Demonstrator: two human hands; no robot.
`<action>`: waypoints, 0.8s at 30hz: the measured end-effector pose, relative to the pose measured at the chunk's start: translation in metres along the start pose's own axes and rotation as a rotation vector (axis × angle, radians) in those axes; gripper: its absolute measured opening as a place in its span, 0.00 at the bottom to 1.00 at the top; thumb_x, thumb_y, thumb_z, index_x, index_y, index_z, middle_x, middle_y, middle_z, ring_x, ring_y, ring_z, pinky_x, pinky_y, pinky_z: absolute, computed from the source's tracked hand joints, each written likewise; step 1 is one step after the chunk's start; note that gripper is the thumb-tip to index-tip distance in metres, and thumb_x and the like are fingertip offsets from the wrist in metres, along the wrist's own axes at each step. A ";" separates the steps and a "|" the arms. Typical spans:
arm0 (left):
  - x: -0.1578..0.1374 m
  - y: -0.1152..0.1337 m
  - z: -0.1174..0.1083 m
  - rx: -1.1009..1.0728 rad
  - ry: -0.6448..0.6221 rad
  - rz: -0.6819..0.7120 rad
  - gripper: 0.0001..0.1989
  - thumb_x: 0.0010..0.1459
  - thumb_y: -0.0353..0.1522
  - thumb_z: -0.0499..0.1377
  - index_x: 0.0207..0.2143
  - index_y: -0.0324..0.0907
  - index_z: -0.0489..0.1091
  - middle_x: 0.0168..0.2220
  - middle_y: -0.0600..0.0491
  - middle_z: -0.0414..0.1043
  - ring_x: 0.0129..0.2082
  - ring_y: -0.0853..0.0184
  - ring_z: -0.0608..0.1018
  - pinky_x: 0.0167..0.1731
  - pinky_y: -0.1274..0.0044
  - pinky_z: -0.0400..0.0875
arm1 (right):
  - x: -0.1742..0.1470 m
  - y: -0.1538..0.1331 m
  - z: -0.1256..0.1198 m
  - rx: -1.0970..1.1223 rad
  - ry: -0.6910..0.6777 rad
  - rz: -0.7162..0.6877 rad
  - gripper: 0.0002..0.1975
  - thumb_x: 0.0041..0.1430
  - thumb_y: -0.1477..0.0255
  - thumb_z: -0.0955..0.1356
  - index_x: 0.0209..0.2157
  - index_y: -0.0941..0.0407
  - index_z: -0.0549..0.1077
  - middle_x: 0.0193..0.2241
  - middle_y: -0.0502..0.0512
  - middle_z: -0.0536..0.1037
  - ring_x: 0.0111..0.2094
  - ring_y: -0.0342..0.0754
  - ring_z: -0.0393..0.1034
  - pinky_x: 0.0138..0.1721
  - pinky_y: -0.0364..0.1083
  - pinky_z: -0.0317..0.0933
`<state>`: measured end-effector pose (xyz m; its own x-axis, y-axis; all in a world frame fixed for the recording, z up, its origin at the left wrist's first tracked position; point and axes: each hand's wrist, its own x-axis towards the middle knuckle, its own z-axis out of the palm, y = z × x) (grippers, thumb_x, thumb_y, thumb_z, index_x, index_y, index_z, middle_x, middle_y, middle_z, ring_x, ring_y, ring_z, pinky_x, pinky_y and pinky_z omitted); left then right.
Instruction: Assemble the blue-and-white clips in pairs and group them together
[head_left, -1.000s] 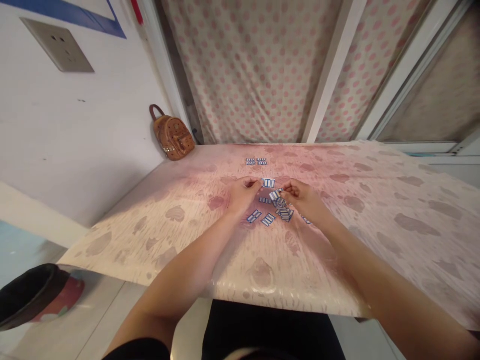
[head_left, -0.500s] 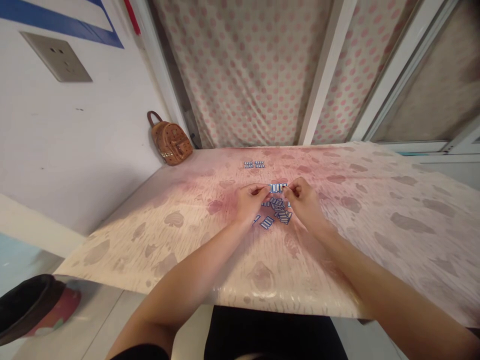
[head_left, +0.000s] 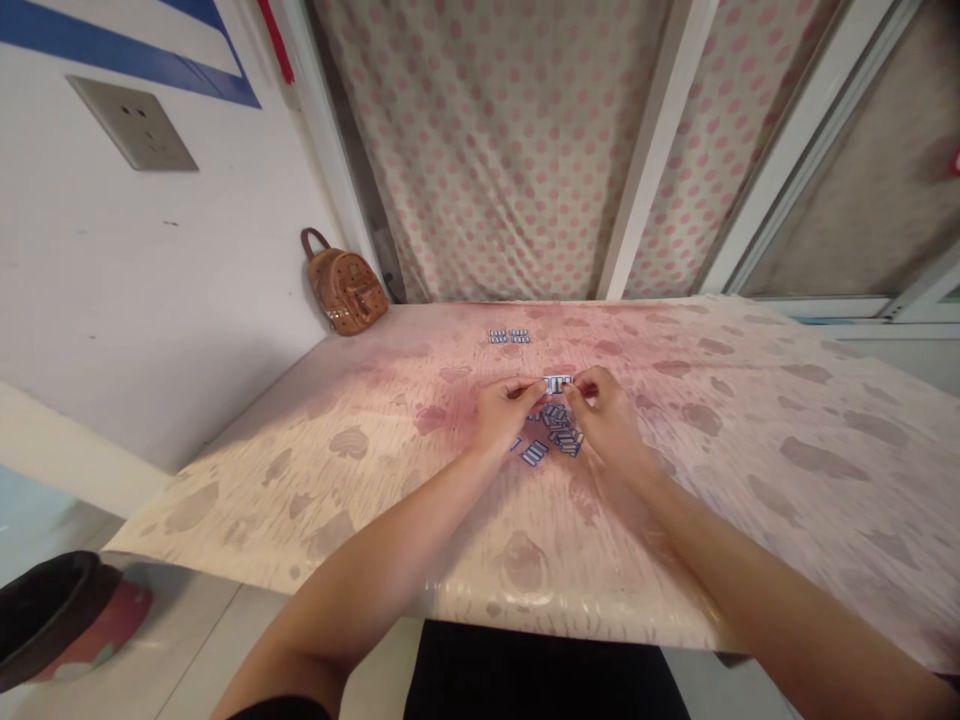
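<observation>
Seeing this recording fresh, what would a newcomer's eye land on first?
Probably the left hand and right hand, fingertips together at small blue-and-white striped pieces mid-table, with a loose pile of similar ones just below. Next would likely come the brown mini backpack at the table's far left corner, by the wall. Behind the table, the pink polka-dot curtain fills much of the background.

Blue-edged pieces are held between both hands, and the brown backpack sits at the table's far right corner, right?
Wrong corner: the brown backpack sits at the far left corner of the table, as the head view shows. The blue-edged pieces are indeed held between the left hand and right hand.
</observation>
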<state>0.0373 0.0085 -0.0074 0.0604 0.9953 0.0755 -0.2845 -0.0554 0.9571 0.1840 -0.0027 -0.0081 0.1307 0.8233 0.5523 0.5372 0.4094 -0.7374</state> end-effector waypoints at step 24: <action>0.008 0.014 -0.013 0.093 0.147 0.072 0.04 0.53 0.31 0.65 0.29 0.39 0.79 0.29 0.51 0.80 0.30 0.68 0.80 0.36 0.75 0.75 | 0.033 0.046 -0.044 -0.384 -0.412 0.226 0.06 0.48 0.72 0.70 0.23 0.52 0.68 0.24 0.52 0.76 0.28 0.50 0.71 0.30 0.47 0.57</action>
<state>0.0217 0.0168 0.0026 -0.0998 0.9890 0.1095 -0.1931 -0.1272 0.9729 0.2500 0.0257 -0.0069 -0.0161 0.9892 0.1459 0.8061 0.0992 -0.5834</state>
